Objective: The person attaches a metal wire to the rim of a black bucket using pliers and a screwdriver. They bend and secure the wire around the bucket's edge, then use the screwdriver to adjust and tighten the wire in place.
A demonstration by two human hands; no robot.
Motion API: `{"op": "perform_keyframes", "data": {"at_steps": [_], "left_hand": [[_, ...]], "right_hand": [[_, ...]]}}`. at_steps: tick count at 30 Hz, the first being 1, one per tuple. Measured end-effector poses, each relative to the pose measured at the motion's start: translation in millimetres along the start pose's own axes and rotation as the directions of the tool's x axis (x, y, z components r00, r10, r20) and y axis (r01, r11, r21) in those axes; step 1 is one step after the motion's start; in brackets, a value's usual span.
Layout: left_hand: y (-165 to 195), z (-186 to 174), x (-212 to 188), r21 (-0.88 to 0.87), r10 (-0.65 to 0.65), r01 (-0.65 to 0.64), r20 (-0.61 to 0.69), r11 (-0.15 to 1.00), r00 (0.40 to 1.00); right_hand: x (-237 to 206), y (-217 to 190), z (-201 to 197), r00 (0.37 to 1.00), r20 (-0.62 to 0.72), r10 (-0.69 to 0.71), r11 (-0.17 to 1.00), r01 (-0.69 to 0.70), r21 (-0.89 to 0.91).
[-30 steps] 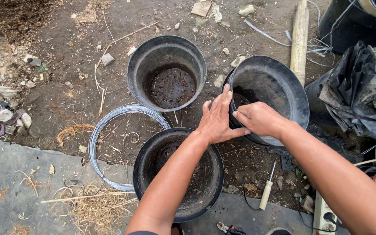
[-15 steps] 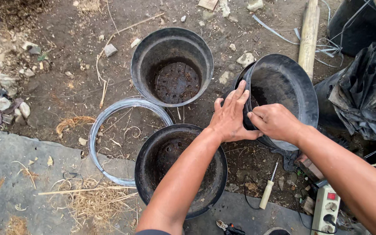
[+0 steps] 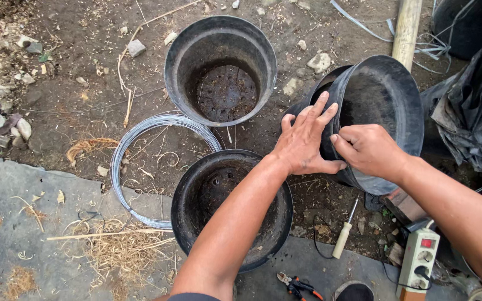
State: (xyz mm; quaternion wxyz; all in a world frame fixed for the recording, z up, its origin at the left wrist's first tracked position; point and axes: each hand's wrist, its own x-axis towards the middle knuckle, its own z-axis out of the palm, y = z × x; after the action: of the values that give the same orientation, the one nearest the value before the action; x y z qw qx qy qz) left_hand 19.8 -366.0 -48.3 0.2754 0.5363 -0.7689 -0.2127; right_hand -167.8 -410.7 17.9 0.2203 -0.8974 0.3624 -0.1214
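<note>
Head view: left hand (image 3: 303,142) lies flat, fingers spread, against the outer wall of the tilted black pot (image 3: 383,97) on the soil. Right hand (image 3: 369,149) pinches its rim. Two upright pots (image 3: 218,39) stand just beside.

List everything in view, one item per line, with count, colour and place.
tilted pot: one, black, right, on its side
upright pots: two, black, centre, top and bottom
wire coil: one, grey, on the dirt left of the pots
screwdriver: one, pale handle, below the tilted pot
power strip: one, white, lower right
pliers: one, red handles, bottom edge
plastic sheet: one, black, right edge
left hand: flat on the tilted pot's wall
right hand: gripping its rim
</note>
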Motion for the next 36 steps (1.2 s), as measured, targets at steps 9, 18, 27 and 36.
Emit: {"op": "perform_keyframes", "data": {"at_steps": [9,18,27,36], "left_hand": [[-15,-20,6,-0.033,-0.029,0.032,0.091,0.999,0.995],[-32,-6,4,0.019,0.078,-0.078,0.009,0.997,0.997],[-1,12,11,-0.083,-0.004,0.006,0.021,0.997,1.0],[-13,11,20,-0.002,0.122,-0.122,0.048,0.993,0.991]], "right_hand": [[7,-7,4,0.917,0.194,0.349,0.886,-0.39,0.251],[-45,13,7,0.983,0.179,0.043,0.999,-0.046,0.012],[8,31,-1,0.942,0.208,0.264,0.945,-0.296,0.141],[12,43,-3,0.923,0.262,0.284,0.95,-0.308,0.056]]}}
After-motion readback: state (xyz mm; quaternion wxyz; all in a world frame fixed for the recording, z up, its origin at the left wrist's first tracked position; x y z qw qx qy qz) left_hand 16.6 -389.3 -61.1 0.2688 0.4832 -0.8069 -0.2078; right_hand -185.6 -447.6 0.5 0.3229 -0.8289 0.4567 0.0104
